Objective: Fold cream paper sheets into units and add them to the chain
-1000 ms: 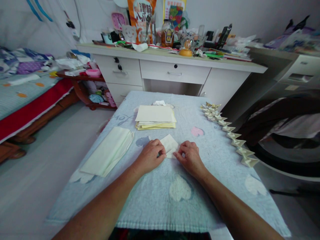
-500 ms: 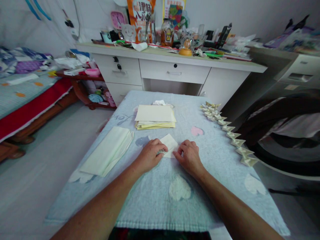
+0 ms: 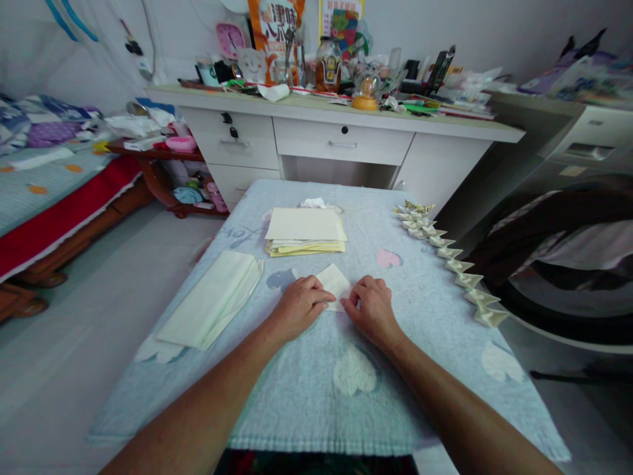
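Straighter now than a second ago, the index finger of the left hand (image 3: pixel 304 305) reaches over a small, cream, folded paper (image 3: pixel 335 282), pointed at its far corner, on the cloth-covered desk (image 3: pixel 297 396). The right hand (image 3: pixel 372 307) curls its fingers at the right edge; I cannot tell whether either hand grips it.

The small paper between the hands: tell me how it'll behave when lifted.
The small paper would likely feel light, given how little there is of it. It could crease under a hard pinch, as it looks thin. Lying flat on the cloth, it seems unlikely to roll.
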`<state>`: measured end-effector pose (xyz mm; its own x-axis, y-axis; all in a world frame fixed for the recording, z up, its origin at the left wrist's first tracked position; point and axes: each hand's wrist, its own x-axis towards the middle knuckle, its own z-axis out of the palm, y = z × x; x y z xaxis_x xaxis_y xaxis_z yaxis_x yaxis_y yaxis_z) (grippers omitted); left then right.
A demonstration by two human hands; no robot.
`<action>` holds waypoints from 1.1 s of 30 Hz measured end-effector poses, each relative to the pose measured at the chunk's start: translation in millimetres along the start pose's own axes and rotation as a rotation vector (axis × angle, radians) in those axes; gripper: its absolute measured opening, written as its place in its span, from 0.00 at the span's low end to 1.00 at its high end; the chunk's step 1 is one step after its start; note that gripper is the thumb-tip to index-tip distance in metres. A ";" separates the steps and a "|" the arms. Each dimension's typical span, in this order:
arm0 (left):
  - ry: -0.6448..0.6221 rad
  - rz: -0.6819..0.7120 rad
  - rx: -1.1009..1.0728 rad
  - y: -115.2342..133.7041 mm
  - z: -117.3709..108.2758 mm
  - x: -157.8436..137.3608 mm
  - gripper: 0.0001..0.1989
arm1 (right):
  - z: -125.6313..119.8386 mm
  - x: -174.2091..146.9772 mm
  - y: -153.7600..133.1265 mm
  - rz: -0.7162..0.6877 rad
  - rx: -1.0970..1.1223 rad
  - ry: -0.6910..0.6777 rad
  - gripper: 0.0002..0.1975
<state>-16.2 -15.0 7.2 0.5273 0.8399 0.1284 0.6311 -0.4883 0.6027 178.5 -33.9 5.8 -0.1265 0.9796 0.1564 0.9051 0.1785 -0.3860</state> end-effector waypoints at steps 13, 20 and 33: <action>0.006 0.010 0.047 -1.7 1.6 0.8 0.15 | -4.2 -4.0 -6.0 -0.007 -0.104 0.006 0.11; 0.008 0.022 0.036 -2.6 2.9 0.9 0.14 | 1.0 -5.1 -9.0 -0.072 -0.139 0.075 0.27; 0.005 0.011 0.038 -5.5 4.0 0.6 0.14 | -14.5 -6.9 35.2 -0.018 -0.149 -0.081 0.48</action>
<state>-17.0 -12.8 0.9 0.5317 0.8355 0.1387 0.6465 -0.5063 0.5707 217.2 -35.7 4.3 -0.1702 0.9816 0.0862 0.9517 0.1864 -0.2438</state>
